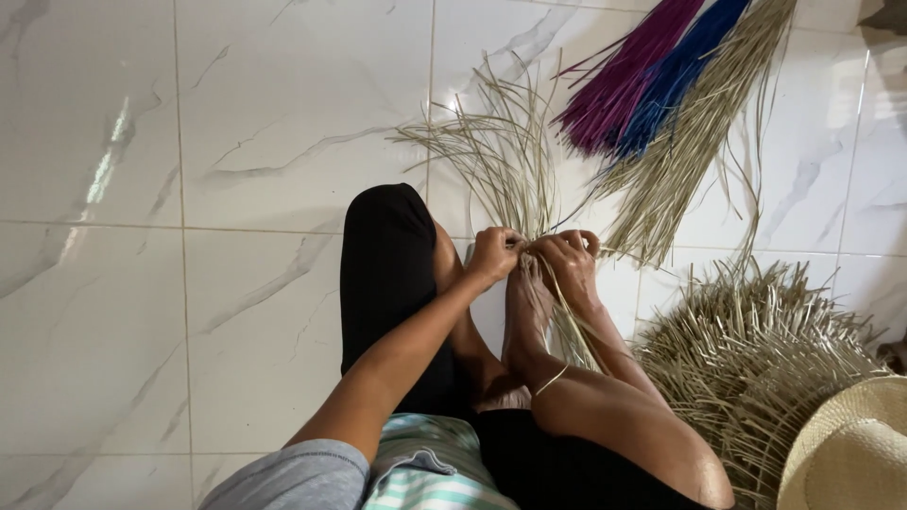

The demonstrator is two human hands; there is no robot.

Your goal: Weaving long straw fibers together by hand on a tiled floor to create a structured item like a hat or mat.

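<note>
I sit on a white marble tile floor point(189, 283) with my legs drawn in. My left hand point(493, 253) and my right hand point(570, 260) meet over my foot point(527, 312), both pinching thin pale straw strands point(501, 151). The strands fan out away from my hands across the floor. A few of the same strands run back under my right hand beside the foot. Both hands' fingers are closed on the straw.
A purple bundle point(628, 76), a blue bundle point(675, 76) and a natural straw bundle point(690, 161) lie at the upper right. A round half-woven straw piece point(746, 359) with loose ends and a woven straw hat point(850, 453) sit at the lower right.
</note>
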